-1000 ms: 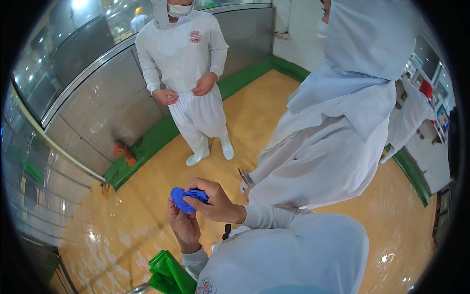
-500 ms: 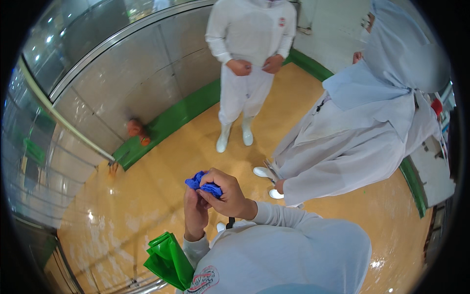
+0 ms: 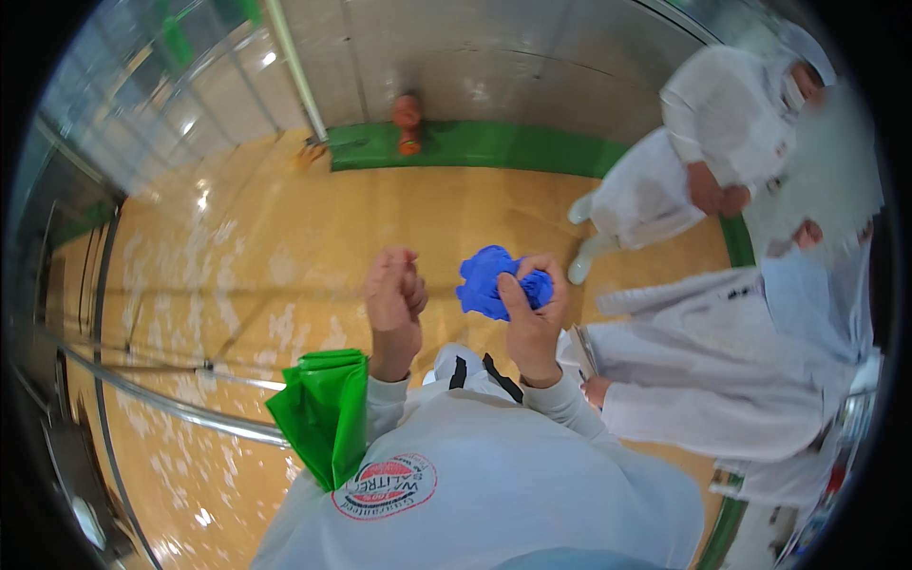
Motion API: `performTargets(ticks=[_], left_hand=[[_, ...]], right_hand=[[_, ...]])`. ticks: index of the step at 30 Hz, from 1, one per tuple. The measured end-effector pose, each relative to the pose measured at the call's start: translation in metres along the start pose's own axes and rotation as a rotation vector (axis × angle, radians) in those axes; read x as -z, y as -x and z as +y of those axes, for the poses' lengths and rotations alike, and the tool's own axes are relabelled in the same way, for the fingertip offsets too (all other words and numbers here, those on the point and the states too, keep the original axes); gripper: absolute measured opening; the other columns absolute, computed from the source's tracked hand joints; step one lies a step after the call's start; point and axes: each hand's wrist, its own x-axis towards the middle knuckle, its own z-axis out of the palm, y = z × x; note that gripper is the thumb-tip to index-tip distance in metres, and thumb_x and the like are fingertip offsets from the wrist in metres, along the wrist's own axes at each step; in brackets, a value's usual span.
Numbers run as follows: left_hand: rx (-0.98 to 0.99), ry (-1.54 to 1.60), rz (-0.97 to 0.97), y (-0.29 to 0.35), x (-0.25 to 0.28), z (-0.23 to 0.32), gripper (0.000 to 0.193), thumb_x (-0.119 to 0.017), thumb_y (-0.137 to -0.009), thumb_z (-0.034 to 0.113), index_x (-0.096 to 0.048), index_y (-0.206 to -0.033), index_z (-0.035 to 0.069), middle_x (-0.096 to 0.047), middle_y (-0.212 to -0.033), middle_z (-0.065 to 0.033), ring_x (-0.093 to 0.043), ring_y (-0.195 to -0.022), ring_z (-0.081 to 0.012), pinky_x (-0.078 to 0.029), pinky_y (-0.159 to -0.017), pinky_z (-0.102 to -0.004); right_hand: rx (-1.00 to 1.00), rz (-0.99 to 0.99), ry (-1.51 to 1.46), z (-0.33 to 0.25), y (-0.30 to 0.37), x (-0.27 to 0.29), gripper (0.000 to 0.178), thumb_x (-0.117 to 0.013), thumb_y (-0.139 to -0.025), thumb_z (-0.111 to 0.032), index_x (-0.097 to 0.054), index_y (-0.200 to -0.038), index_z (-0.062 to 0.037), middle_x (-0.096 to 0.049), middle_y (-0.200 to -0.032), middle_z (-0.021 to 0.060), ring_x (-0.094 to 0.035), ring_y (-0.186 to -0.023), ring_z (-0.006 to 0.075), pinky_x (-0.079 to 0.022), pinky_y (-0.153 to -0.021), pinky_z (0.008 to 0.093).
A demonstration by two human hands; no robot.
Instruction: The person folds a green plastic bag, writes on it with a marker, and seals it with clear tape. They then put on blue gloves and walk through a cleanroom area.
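My right hand (image 3: 534, 318) is closed round a crumpled bundle of thin bright blue gloves (image 3: 485, 282). Part of the bundle puffs out to the left of my thumb, and another fold shows between thumb and fingers. To its left, apart from the gloves, my left hand (image 3: 392, 309) is raised with its fingers curled in; nothing shows in it. A shiny folded green plastic sheet (image 3: 325, 413) hangs beside my left forearm, against my white top.
Two people in white stand to the right: one in white boots (image 3: 594, 256), another in a long coat (image 3: 703, 370) close by. A metal rail (image 3: 190, 399) runs at the left. An orange-brown fitting (image 3: 408, 123) stands by the green kerb (image 3: 494, 147). The yellow floor (image 3: 237, 285) has wet-looking patches.
My hands have come apart; the blue gloves, gathered between both before, are now in my right hand alone. My view has turned left, so both people appear farther right.
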Motion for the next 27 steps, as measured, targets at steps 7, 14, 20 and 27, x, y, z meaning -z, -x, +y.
performTargets(ticks=[7,14,20,27], left_hand=[[-0.093,-0.137,-0.071,-0.021,-0.009,-0.027,0.045,-0.042,-0.072,-0.015,-0.048,-0.112,0.005,-0.042,-0.097,-0.0016,-0.042,-0.083,-0.0110,-0.037,-0.078,-0.0212],[-0.161,-0.025,-0.034,-0.033,-0.011,-0.012,0.036,-0.044,-0.079,-0.015,-0.052,-0.109,0.003,-0.049,-0.098,-0.0030,-0.047,-0.091,-0.0113,-0.039,-0.085,-0.0224],[-0.290,-0.028,0.185,-0.040,-0.016,0.011,0.022,-0.062,-0.090,0.000,-0.056,-0.111,0.001,-0.061,-0.103,-0.0070,-0.060,-0.097,-0.0130,-0.050,-0.089,-0.0251],[-0.375,-0.109,0.313,-0.037,0.012,0.042,0.028,-0.065,-0.084,-0.006,-0.059,-0.111,-0.001,-0.064,-0.105,-0.0091,-0.064,-0.097,-0.0143,-0.052,-0.088,-0.0242]], right_hand=[[-0.050,-0.025,-0.029,0.007,-0.031,0.010,0.018,-0.065,-0.086,-0.001,-0.048,-0.085,-0.0070,-0.048,-0.080,-0.0015,-0.044,-0.071,0.0049,-0.037,-0.064,0.0193],[-0.070,-0.176,-0.113,0.016,-0.084,-0.010,0.018,-0.064,-0.087,-0.001,-0.047,-0.085,-0.0077,-0.049,-0.079,-0.0011,-0.045,-0.070,0.0052,-0.037,-0.062,0.0195],[-0.054,-0.366,-0.138,0.031,-0.129,-0.033,0.019,-0.065,-0.087,-0.002,-0.047,-0.085,-0.0081,-0.050,-0.080,-0.0010,-0.046,-0.070,0.0053,-0.038,-0.063,0.0200],[-0.145,-0.507,-0.180,0.049,-0.130,-0.085,0.019,-0.066,-0.085,-0.002,-0.048,-0.083,-0.0074,-0.049,-0.081,-0.0008,-0.044,-0.072,0.0053,-0.038,-0.065,0.0207]])
